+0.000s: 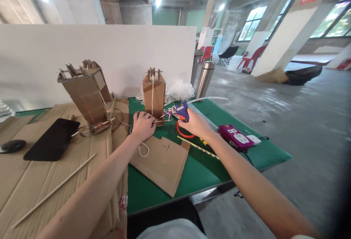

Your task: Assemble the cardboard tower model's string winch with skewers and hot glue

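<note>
My right hand (196, 124) is wrapped round a blue hot glue gun (181, 110) with an orange trigger. A clear glue stick juts from the back of the gun, and its speckled nozzle points left at the base of a small cardboard tower (154, 94). At that base my left hand (143, 125) has its fingers curled in, with a thin wooden stick (161, 121) at the fingertips. White string (153, 94) runs from the rollers on top of the tower down its front. A loop of string (143, 149) lies below my left hand.
A larger cardboard tower (82, 100), a black phone-like slab (52, 139), a mouse (12, 146) and a long stick (55, 190) lie left. A cardboard piece (161, 162) is in front. Rightward are a striped stick (197, 147), purple power strip (236, 136) and steel flask (205, 80).
</note>
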A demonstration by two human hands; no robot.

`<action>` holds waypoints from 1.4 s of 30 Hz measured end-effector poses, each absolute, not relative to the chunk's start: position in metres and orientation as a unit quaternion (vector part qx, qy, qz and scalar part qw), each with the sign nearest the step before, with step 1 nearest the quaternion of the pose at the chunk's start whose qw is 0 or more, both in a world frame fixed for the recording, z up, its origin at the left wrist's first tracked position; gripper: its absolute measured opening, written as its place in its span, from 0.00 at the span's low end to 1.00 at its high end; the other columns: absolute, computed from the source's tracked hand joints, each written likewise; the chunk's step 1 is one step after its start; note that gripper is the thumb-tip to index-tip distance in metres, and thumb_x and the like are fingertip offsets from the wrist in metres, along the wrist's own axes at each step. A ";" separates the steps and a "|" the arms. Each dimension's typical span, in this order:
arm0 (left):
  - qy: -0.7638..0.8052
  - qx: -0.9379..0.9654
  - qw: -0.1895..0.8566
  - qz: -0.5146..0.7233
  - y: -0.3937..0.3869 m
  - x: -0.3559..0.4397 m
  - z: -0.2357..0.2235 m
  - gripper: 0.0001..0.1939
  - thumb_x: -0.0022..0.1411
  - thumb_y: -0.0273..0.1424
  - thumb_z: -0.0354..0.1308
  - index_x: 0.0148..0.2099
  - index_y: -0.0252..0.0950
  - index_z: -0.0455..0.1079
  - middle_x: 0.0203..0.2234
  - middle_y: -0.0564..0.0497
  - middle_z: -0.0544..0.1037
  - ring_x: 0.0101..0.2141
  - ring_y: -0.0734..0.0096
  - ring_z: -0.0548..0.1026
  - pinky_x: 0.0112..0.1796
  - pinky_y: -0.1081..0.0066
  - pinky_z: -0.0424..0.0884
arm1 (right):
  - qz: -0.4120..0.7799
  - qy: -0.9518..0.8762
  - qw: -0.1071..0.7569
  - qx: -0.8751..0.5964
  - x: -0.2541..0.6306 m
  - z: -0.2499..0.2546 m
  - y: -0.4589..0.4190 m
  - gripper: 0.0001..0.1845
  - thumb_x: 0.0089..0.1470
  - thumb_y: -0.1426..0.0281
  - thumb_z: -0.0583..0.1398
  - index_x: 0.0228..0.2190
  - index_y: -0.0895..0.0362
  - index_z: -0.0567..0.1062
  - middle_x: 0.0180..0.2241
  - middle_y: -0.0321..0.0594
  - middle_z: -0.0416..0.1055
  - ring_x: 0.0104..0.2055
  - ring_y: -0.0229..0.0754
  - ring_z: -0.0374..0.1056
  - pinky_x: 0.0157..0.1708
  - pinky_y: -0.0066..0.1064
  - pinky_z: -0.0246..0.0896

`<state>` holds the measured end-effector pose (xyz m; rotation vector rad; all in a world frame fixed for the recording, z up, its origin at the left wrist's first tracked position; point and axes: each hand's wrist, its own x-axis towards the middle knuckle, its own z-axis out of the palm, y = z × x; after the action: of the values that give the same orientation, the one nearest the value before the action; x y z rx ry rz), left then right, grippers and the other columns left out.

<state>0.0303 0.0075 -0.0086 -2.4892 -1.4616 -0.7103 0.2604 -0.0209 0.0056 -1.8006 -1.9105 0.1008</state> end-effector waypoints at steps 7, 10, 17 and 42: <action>-0.495 -0.834 0.061 -0.237 0.009 0.035 -0.009 0.06 0.55 0.32 0.56 0.36 0.42 0.73 0.36 0.49 0.78 0.47 0.55 0.66 0.55 0.48 0.49 | 0.028 -0.696 0.230 -0.680 0.259 0.009 -0.022 0.17 0.50 0.57 0.57 0.37 0.55 0.65 0.29 0.43 0.71 0.31 0.49 0.68 0.24 0.32 0.52; -0.496 -0.834 0.057 -0.234 0.009 0.034 -0.007 0.07 0.55 0.31 0.55 0.37 0.42 0.72 0.35 0.49 0.78 0.47 0.56 0.67 0.55 0.48 0.48 | 0.026 -0.695 0.229 -0.681 0.259 0.010 -0.022 0.17 0.50 0.56 0.57 0.37 0.55 0.64 0.29 0.44 0.71 0.31 0.50 0.68 0.24 0.32 0.52; -0.468 -0.855 0.090 -0.205 0.009 0.030 -0.007 0.10 0.57 0.31 0.52 0.38 0.42 0.73 0.35 0.49 0.79 0.47 0.56 0.67 0.57 0.47 0.44 | 0.014 -0.702 0.217 -0.678 0.255 0.009 -0.023 0.18 0.50 0.55 0.56 0.37 0.55 0.63 0.32 0.44 0.72 0.32 0.49 0.69 0.24 0.32 0.51; -0.464 -0.872 0.078 -0.135 0.017 0.029 -0.004 0.13 0.59 0.23 0.46 0.46 0.37 0.64 0.35 0.46 0.77 0.44 0.58 0.68 0.52 0.53 0.53 | 0.020 -0.706 0.211 -0.676 0.255 0.005 -0.022 0.21 0.51 0.54 0.55 0.41 0.56 0.65 0.33 0.45 0.73 0.32 0.49 0.69 0.24 0.31 0.51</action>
<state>0.0290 0.0169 -0.0036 -2.6114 -1.3901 -0.4042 0.2552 -0.0216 0.0053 -1.8795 -1.9607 0.0559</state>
